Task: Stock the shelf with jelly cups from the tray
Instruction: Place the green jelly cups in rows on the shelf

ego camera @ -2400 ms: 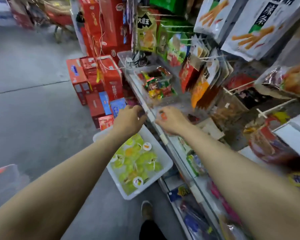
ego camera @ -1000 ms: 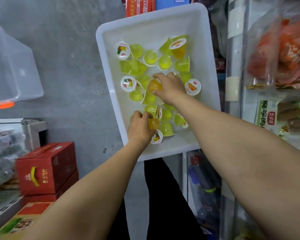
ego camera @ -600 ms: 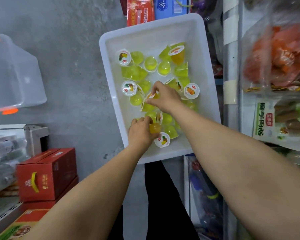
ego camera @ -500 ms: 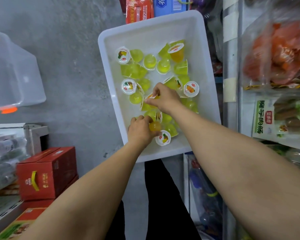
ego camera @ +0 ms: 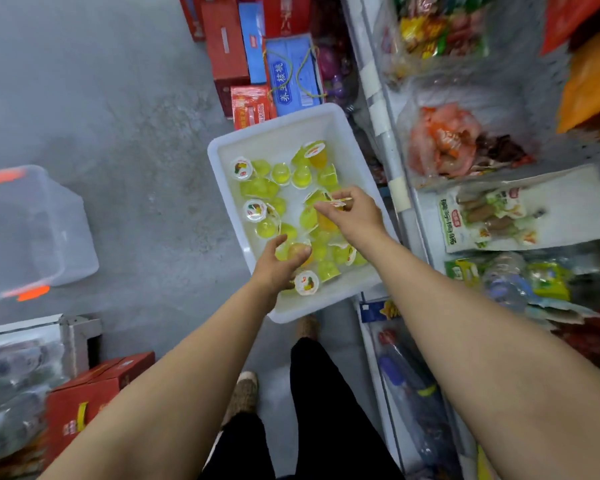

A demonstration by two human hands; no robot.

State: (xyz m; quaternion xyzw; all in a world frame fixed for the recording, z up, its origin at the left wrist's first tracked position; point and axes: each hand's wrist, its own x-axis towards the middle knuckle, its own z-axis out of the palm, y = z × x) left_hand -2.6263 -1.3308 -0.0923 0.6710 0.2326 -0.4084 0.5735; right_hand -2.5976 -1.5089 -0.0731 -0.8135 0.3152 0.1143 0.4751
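A clear plastic storage bin (ego camera: 32, 233) with orange latches is sitting on the grey concrete floor (ego camera: 118, 109) at left. Red cartons (ego camera: 224, 46) and a blue carton (ego camera: 293, 77) with a cord handle are standing along the top edge of the view. More red cartons (ego camera: 90, 393) are lying at lower left. A sausage packet (ego camera: 492, 216) is lying at right, just below a bag of orange-red snacks (ego camera: 447, 143).
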